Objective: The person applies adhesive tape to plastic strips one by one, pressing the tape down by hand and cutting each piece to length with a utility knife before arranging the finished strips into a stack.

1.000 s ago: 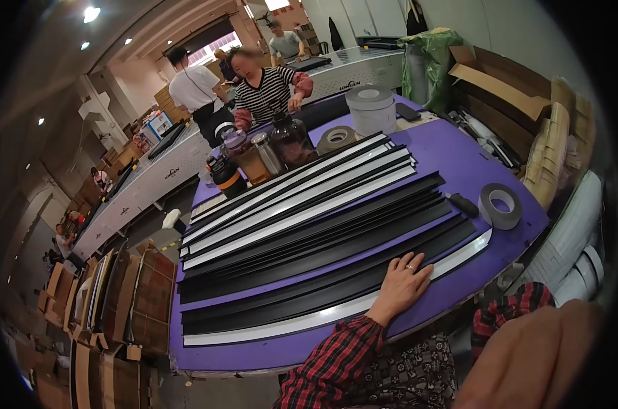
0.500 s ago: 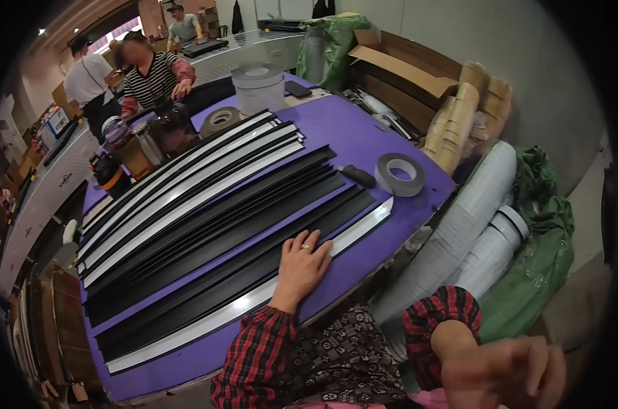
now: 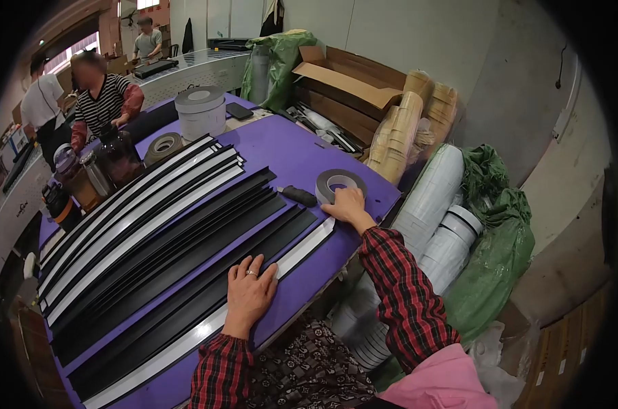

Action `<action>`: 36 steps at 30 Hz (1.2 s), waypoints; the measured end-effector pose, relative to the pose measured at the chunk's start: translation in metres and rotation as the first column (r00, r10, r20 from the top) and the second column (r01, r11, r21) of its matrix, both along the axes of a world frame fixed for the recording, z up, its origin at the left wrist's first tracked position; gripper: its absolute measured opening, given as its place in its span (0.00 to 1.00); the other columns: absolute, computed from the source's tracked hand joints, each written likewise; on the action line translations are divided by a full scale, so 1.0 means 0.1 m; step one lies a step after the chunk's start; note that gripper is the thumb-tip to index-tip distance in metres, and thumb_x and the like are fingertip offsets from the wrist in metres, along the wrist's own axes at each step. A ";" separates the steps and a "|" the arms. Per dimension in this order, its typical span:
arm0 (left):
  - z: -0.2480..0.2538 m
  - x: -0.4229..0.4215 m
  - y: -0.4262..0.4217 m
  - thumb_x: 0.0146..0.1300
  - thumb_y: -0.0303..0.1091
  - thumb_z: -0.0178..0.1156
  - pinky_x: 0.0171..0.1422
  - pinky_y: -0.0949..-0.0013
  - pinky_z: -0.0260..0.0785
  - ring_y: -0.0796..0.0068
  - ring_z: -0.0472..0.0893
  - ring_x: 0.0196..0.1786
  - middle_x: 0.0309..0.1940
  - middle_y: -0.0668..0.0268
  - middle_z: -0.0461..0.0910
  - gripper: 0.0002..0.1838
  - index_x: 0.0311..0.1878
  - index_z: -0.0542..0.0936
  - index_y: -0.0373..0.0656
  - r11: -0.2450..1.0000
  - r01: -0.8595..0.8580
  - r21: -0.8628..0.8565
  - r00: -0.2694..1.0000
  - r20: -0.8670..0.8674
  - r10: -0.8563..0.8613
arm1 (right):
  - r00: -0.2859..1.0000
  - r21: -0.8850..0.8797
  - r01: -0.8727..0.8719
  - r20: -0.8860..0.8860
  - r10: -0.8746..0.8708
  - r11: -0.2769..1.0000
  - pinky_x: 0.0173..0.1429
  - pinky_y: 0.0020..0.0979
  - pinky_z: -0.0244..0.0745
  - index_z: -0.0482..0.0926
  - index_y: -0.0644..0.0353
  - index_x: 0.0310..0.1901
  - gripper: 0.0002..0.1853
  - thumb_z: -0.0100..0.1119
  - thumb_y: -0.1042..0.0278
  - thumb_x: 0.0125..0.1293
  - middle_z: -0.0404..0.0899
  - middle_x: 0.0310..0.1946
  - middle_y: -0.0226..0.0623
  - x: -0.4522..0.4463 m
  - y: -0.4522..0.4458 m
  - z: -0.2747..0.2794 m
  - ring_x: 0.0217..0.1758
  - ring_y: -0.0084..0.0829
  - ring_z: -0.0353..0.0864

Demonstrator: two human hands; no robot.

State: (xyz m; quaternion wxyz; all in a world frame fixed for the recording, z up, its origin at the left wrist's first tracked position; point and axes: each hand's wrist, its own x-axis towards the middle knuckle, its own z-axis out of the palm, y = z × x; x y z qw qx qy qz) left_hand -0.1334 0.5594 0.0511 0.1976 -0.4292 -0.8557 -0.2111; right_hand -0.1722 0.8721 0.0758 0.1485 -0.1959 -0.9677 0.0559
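Observation:
My left hand (image 3: 250,292) lies with fingers spread on the nearest black strip, beside its white tape band (image 3: 307,247); a ring shows on one finger. My right hand (image 3: 350,206) is at the near rim of a grey-edged roll of tape (image 3: 360,184), its fingers closed on that rim. A dark-handled utility knife (image 3: 298,196) lies just left of the roll. Several black strips (image 3: 186,252) lie side by side across the purple table, and those farther back carry white bands (image 3: 145,198).
A bucket-like white container (image 3: 201,117), a phone (image 3: 239,111), another tape roll (image 3: 163,146) and bottles (image 3: 116,155) stand farther back on the purple table (image 3: 281,146). Wrapped rolls (image 3: 425,198) and green plastic (image 3: 493,266) crowd the right side. People work behind.
My right hand has come up from the lower right to the roll of tape. The view has shifted right; my left hand stays on the near strip.

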 end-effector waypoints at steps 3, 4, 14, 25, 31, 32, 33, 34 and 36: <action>0.00 0.02 0.00 0.56 0.38 0.53 0.57 0.58 0.55 0.57 0.67 0.55 0.50 0.58 0.70 0.14 0.47 0.74 0.52 0.999 0.002 -0.035 1.000 -0.015 -0.003 | 0.987 -0.017 0.020 0.158 -0.017 1.000 0.50 0.40 0.64 0.75 0.66 0.35 0.25 0.57 0.50 0.44 0.77 0.31 0.50 0.00 -0.01 0.08 0.40 0.48 0.75; 0.00 0.02 0.00 0.56 0.38 0.53 0.57 0.58 0.55 0.57 0.67 0.55 0.50 0.58 0.70 0.14 0.47 0.74 0.52 0.999 0.002 -0.047 1.000 -0.019 -0.003 | 0.996 -0.079 0.047 0.083 -0.040 0.996 0.52 0.39 0.62 0.75 0.67 0.36 0.24 0.57 0.52 0.44 0.77 0.31 0.52 0.06 -0.03 0.14 0.40 0.48 0.75; -0.06 0.00 0.06 0.47 0.34 0.56 0.49 0.60 0.60 0.60 0.68 0.49 0.43 0.58 0.70 0.12 0.38 0.75 0.45 0.992 0.029 0.125 0.987 -0.162 -0.008 | 0.878 -0.229 -0.311 -0.442 0.187 0.922 0.40 0.38 0.70 0.70 0.65 0.43 0.25 0.62 0.62 0.42 0.76 0.30 0.51 0.93 -0.26 0.43 0.35 0.45 0.77; -0.10 0.84 -2.01 0.50 0.37 0.58 0.54 0.64 0.59 0.67 0.68 0.48 0.45 0.65 0.70 0.19 0.47 0.73 0.49 0.921 -0.385 -0.067 0.922 -0.075 0.380 | 0.937 -0.006 -0.318 -0.155 0.313 0.948 0.47 0.43 0.66 0.65 0.70 0.49 0.29 0.59 0.70 0.43 0.72 0.38 0.56 0.64 -0.43 -0.58 0.43 0.54 0.70; -0.11 1.39 -3.99 0.55 0.42 0.53 0.49 0.59 0.63 0.61 0.70 0.50 0.46 0.67 0.71 0.15 0.46 0.75 0.53 0.488 -0.858 -0.158 0.492 0.016 0.870 | 0.933 0.024 -0.336 -0.131 0.336 0.942 0.46 0.42 0.66 0.65 0.69 0.49 0.28 0.58 0.73 0.42 0.72 0.37 0.55 0.60 -0.39 -0.56 0.43 0.53 0.70; -0.12 1.44 -4.22 0.56 0.43 0.51 0.49 0.58 0.62 0.61 0.70 0.49 0.47 0.68 0.72 0.15 0.47 0.74 0.53 0.413 -0.897 -0.155 0.416 0.016 0.909 | 0.936 0.012 -0.330 -0.128 0.329 0.944 0.46 0.42 0.66 0.65 0.69 0.48 0.27 0.58 0.73 0.42 0.72 0.37 0.54 0.59 -0.39 -0.56 0.43 0.53 0.70; -0.07 1.48 -4.33 0.57 0.43 0.49 0.49 0.58 0.61 0.61 0.70 0.49 0.47 0.69 0.72 0.16 0.48 0.74 0.53 0.336 -0.929 -0.152 0.338 0.017 0.941 | 0.933 0.014 -0.336 -0.131 0.335 0.942 0.46 0.42 0.66 0.65 0.69 0.48 0.27 0.58 0.73 0.42 0.72 0.37 0.54 0.59 -0.39 -0.56 0.43 0.53 0.70; -0.06 1.49 -4.39 0.57 0.43 0.49 0.49 0.58 0.61 0.61 0.70 0.49 0.47 0.69 0.72 0.16 0.48 0.74 0.53 0.331 -0.932 -0.149 0.332 0.017 0.943 | 0.936 0.019 -0.329 -0.128 0.328 0.944 0.46 0.42 0.66 0.65 0.68 0.48 0.27 0.58 0.73 0.42 0.72 0.37 0.53 0.58 -0.37 -0.57 0.42 0.52 0.70; -0.01 1.51 -4.47 0.59 0.44 0.46 0.51 0.56 0.58 0.61 0.69 0.48 0.47 0.70 0.72 0.16 0.48 0.74 0.54 0.143 -0.969 -0.204 0.145 0.008 0.989 | 0.940 0.021 -0.319 -0.125 0.319 0.948 0.45 0.42 0.66 0.65 0.67 0.48 0.27 0.57 0.74 0.42 0.72 0.37 0.53 0.58 -0.38 -0.59 0.42 0.52 0.70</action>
